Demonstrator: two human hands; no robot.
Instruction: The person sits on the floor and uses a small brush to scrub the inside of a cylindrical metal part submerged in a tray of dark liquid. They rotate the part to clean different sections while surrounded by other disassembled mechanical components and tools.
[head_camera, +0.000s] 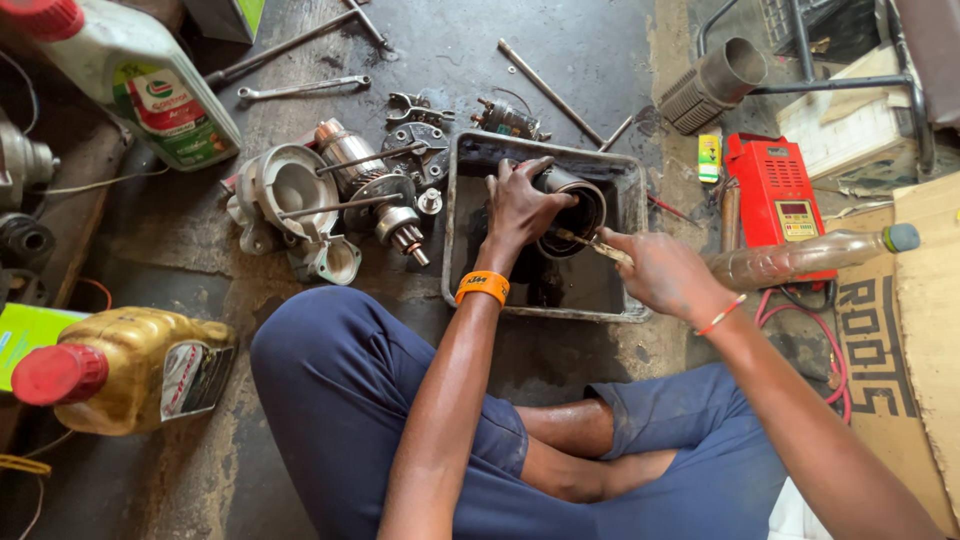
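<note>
Housing (575, 212), a dark cylinder, sits tilted in our tray (545, 300), its open end facing right toward the brush. Our left hand (520, 205) grips its rim from the left; our right hand (665, 272) pinches a brush (590, 243) poking into that opening.

A grey oil jug (130, 75) with a red-green label lies top left; a gold jug (125, 370) (white label) bottom left; a red charger (778, 200) with small screen right, beside printed cardboard (900, 350)

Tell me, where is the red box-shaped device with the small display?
In the head view, the red device stands on the floor at the person's right, beside the metal tray, just behind the clear plastic bottle.
</note>
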